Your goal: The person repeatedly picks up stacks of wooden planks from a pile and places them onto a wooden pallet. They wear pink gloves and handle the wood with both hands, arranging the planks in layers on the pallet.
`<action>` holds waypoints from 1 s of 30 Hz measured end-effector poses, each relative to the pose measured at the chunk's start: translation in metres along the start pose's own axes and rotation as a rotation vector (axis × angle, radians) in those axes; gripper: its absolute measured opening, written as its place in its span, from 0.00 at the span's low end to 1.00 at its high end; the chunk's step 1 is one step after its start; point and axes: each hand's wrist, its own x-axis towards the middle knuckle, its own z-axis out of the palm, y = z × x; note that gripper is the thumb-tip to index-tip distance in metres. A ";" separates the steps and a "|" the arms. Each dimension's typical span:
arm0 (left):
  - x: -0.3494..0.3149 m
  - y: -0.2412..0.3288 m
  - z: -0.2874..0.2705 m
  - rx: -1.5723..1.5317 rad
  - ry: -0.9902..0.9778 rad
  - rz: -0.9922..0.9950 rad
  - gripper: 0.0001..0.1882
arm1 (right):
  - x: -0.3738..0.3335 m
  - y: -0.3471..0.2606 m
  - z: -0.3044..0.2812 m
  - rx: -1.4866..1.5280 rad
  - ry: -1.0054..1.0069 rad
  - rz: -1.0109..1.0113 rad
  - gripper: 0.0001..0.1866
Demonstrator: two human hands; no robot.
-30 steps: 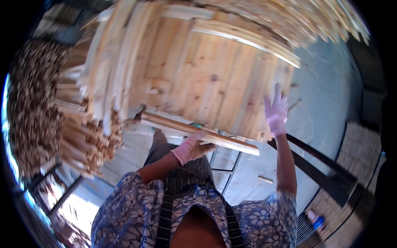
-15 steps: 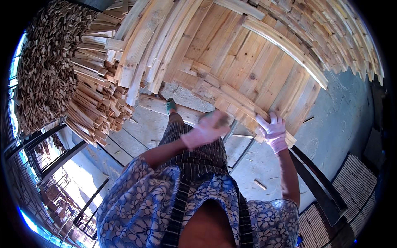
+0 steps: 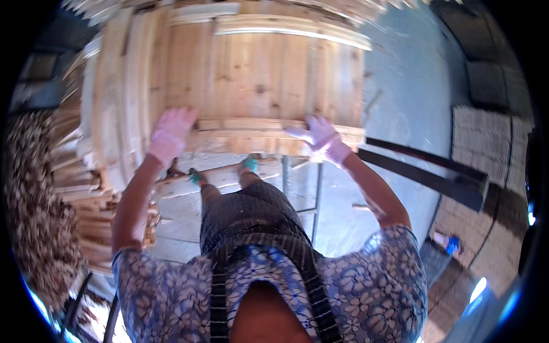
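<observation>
Pink-white gloves cover both hands. My left hand (image 3: 173, 134) lies on the boards at the left end of the narrow wooden strips (image 3: 240, 126), its fingers stretched forward and a little blurred. At the right end of those strips my right hand (image 3: 323, 140) rests with its thumb spread to the left and its fingers reaching over the wood. Beneath the strips, wide pale planks (image 3: 240, 71) lie side by side as a flat panel. Another stack of strips (image 3: 291, 30) runs along the panel's far edge.
Longer boards (image 3: 114, 86) lie left of the panel. Piled wood offcuts (image 3: 34, 211) fill the far left. A dark metal beam (image 3: 426, 171) juts out at right, near stacked slats (image 3: 480, 140). Below the panel, my feet in green footwear stand by a plank (image 3: 223, 177).
My left hand has moved from above my lap to the left end of the strips. My right hand stays at the right end. The view has turned, so the panel now sits level.
</observation>
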 end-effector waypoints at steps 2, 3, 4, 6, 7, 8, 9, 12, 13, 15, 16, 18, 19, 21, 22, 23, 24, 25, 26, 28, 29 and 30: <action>-0.011 -0.002 -0.002 -0.072 0.324 0.046 0.22 | 0.008 -0.002 -0.013 0.095 0.039 -0.042 0.41; -0.007 0.016 -0.036 -0.114 0.118 -0.027 0.21 | 0.002 0.004 -0.008 0.101 0.067 -0.048 0.41; -0.019 0.012 -0.029 -0.058 0.157 0.013 0.22 | 0.004 -0.009 -0.018 0.105 0.155 -0.108 0.41; -0.026 0.020 -0.033 0.078 0.552 0.060 0.25 | -0.003 -0.007 -0.026 -0.025 -0.161 0.002 0.41; -0.039 0.005 -0.049 0.030 0.471 -0.053 0.27 | -0.004 -0.013 -0.037 -0.020 -0.166 0.001 0.39; -0.044 -0.008 -0.077 -0.034 0.399 -0.146 0.30 | 0.005 -0.020 -0.045 -0.055 -0.114 -0.010 0.37; -0.050 -0.021 -0.097 -0.109 0.321 -0.244 0.33 | 0.016 -0.029 -0.050 -0.087 -0.071 -0.027 0.36; -0.089 -0.102 -0.113 -0.186 0.215 -0.670 0.39 | 0.067 -0.089 -0.065 0.193 0.030 0.036 0.31; -0.099 -0.125 -0.096 -0.206 0.252 -0.778 0.40 | 0.095 -0.104 -0.067 0.422 0.014 0.043 0.31; -0.096 -0.141 -0.085 -0.153 0.150 -0.884 0.42 | 0.159 -0.163 -0.088 0.513 0.028 0.063 0.33; -0.079 -0.131 -0.082 -0.065 0.192 -0.904 0.42 | 0.194 -0.176 -0.076 0.567 0.167 0.120 0.35; -0.053 -0.115 -0.064 0.111 0.267 -0.935 0.41 | 0.269 -0.207 -0.068 0.696 0.353 0.330 0.39; -0.047 -0.114 -0.060 0.137 0.343 -0.880 0.38 | 0.303 -0.229 -0.071 0.770 0.395 0.478 0.40; -0.042 -0.114 -0.052 0.175 0.485 -0.774 0.33 | 0.354 -0.292 -0.099 0.631 0.295 0.896 0.44; -0.046 -0.118 -0.048 0.145 0.487 -0.779 0.31 | 0.372 -0.319 -0.106 0.563 0.229 1.083 0.46; -0.049 -0.120 -0.045 0.116 0.491 -0.781 0.29 | 0.375 -0.331 -0.098 0.530 0.248 1.037 0.45; -0.050 -0.124 -0.041 0.077 0.503 -0.790 0.27 | 0.374 -0.338 -0.086 0.485 0.270 0.985 0.45; -0.048 -0.125 -0.039 0.040 0.488 -0.762 0.26 | 0.375 -0.338 -0.082 0.429 0.303 0.940 0.45; -0.046 -0.127 -0.037 0.062 0.493 -0.745 0.26 | 0.385 -0.337 -0.080 0.411 0.280 0.955 0.44; -0.053 -0.129 -0.041 0.125 0.477 -0.697 0.27 | 0.393 -0.341 -0.075 0.405 0.215 1.002 0.42; -0.051 -0.129 -0.046 0.013 0.400 -0.706 0.26 | 0.394 -0.342 -0.073 0.357 0.257 1.004 0.39; -0.053 -0.133 -0.054 -0.112 0.383 -0.698 0.27 | 0.396 -0.344 -0.071 0.347 0.258 1.011 0.40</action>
